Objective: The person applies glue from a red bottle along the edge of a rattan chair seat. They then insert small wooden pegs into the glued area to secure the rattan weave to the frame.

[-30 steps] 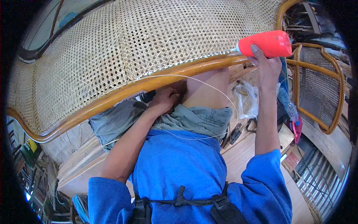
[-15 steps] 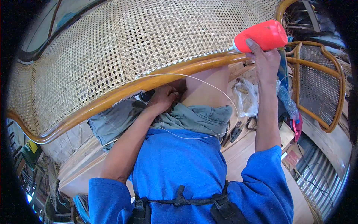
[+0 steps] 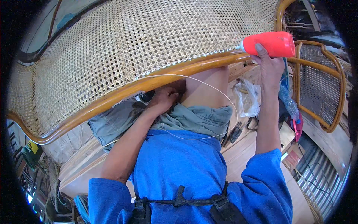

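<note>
My right hand [image 3: 271, 69] is closed around a red squeeze bottle [image 3: 272, 43], thumb on its near side. The bottle lies tilted nearly flat, its white nozzle [image 3: 239, 47] pointing left at the edge of a woven cane panel [image 3: 164, 33]. A white, glue-like line runs along that edge, beside the curved brown rattan frame [image 3: 186, 70]. My left hand [image 3: 164, 100] rests in my lap below the frame with its fingers curled; the fingertips and anything in them are hidden. A thin pale cane strand [image 3: 235, 108] loops from the frame across my lap.
At the right stands a smaller cane-panelled frame [image 3: 320, 82]. Near it lie a plastic bottle [image 3: 288, 104] and a clear plastic bag [image 3: 248, 99]. Wooden boards [image 3: 87, 164] lie beneath me, and corrugated metal [image 3: 317, 164] shows at the lower right.
My right hand and the red bottle have shifted to the right along the frame, and the bottle has levelled out. The white line reaches farther right. My left hand stays put.
</note>
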